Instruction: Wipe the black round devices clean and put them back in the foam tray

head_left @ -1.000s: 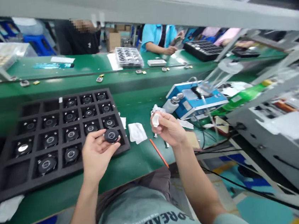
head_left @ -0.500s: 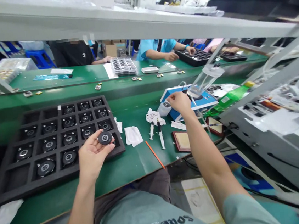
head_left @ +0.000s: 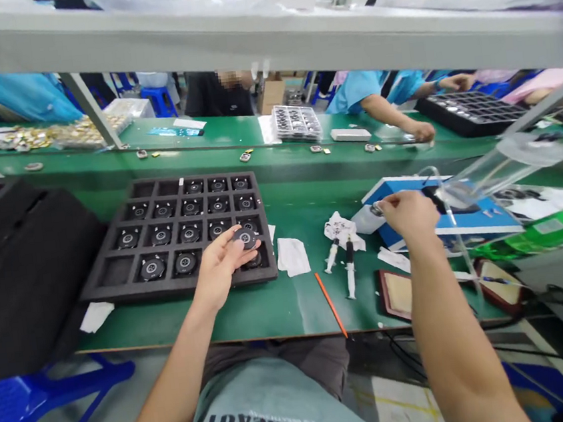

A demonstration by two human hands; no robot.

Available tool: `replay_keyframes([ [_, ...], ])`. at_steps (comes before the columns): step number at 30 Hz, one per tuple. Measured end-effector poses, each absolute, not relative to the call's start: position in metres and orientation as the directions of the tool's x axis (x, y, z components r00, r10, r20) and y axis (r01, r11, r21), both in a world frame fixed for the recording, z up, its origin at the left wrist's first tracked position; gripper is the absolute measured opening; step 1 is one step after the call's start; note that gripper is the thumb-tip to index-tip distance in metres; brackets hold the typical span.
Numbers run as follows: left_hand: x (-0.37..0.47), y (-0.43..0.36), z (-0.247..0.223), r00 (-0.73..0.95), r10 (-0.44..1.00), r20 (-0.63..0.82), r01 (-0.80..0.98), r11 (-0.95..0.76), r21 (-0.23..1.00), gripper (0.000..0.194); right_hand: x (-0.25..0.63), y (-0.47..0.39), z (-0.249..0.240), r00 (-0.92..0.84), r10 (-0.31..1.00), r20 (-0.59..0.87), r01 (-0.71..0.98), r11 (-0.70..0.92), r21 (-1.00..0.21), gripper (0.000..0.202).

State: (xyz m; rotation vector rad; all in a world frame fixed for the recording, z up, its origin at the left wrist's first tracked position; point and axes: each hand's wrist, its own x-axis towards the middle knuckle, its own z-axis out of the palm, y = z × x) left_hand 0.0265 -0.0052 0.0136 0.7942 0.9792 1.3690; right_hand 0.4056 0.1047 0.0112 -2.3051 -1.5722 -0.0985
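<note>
A round black watch body (head_left: 245, 238) is pinched in my left hand (head_left: 217, 266), held over the right side of a black foam tray (head_left: 179, 289) whose compartments hold several similar watch bodies. My right hand (head_left: 409, 214) has its fingers closed at the metallic top of a white bottle (head_left: 366, 221), which leans beside a blue-and-white box (head_left: 445, 237). What its fingers grip is too small to make out. Between the hands lie a folded white cloth (head_left: 293, 256), a dark-filled syringe (head_left: 351, 271), a lighter syringe (head_left: 332, 256) and crumpled, spotted tissue (head_left: 339, 226).
An orange stick (head_left: 331, 305) lies near the table's front edge. Red-rimmed pads (head_left: 395, 294) and a green bottle (head_left: 555, 232) are at the right. Dark foam (head_left: 27, 278) stands at the left. A shelf beam (head_left: 243, 37) crosses above; people work across the table.
The view has swung left, so the tray and both hands appear farther right. My left hand still holds the watch body, and my right hand remains at the white bottle's top.
</note>
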Motion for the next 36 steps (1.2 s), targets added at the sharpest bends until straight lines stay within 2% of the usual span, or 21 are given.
replay_keyframes([
  [2, 0.024, -0.006, 0.012, -0.035, 0.994, -0.100, -0.480, 0.071, 0.875, 0.054, 0.385, 0.090, 0.013, 0.324, 0.902, 0.285, 0.913, -0.218, -0.345, 0.021],
  [5, 0.022, -0.006, 0.010, -0.012, 0.996, -0.092, -0.529, 0.072, 0.845, 0.049, 0.331, 0.062, 0.015, 0.126, 0.935, 0.331, 0.869, 0.057, -0.492, 0.018],
  [8, 0.022, -0.006, 0.008, -0.008, 0.996, -0.089, -0.531, 0.072, 0.844, 0.046, 0.265, 0.036, 0.017, -0.129, 0.901, 0.415, 0.706, 0.377, -0.599, 0.017],
  [10, 0.022, -0.006, 0.007, -0.007, 0.996, -0.087, -0.527, 0.070, 0.847, 0.045, 0.226, 0.024, 0.022, -0.256, 0.836, 0.486, 0.588, 0.534, -0.608, 0.014],
  [12, 0.023, -0.006, 0.006, -0.006, 0.997, -0.080, -0.521, 0.065, 0.851, 0.045, 0.198, 0.017, 0.027, -0.348, 0.786, 0.511, 0.555, 0.612, -0.564, 0.014],
  [16, 0.023, -0.007, 0.002, -0.019, 0.998, -0.066, -0.502, 0.047, 0.863, 0.045, 0.179, 0.015, 0.033, -0.467, 0.773, 0.429, 0.645, 0.630, -0.432, 0.019],
  [21, 0.024, -0.006, -0.002, 0.006, 0.999, -0.048, -0.494, 0.045, 0.868, 0.046, 0.187, 0.019, 0.035, -0.437, 0.810, 0.390, 0.731, 0.573, -0.370, 0.017],
  [25, 0.025, -0.007, -0.006, -0.017, 0.999, -0.030, -0.509, 0.018, 0.860, 0.045, 0.185, 0.017, 0.037, -0.480, 0.795, 0.371, 0.742, 0.593, -0.311, 0.023],
  [29, 0.026, -0.009, -0.008, -0.069, 0.998, -0.003, -0.517, -0.033, 0.855, 0.043, 0.184, 0.019, 0.036, -0.410, 0.830, 0.378, 0.748, 0.543, -0.381, 0.018],
  [36, 0.031, -0.012, -0.008, -0.211, 0.977, 0.003, -0.539, -0.119, 0.834, 0.046, 0.157, 0.016, 0.026, -0.176, 0.912, 0.370, 0.667, 0.388, -0.637, 0.012],
])
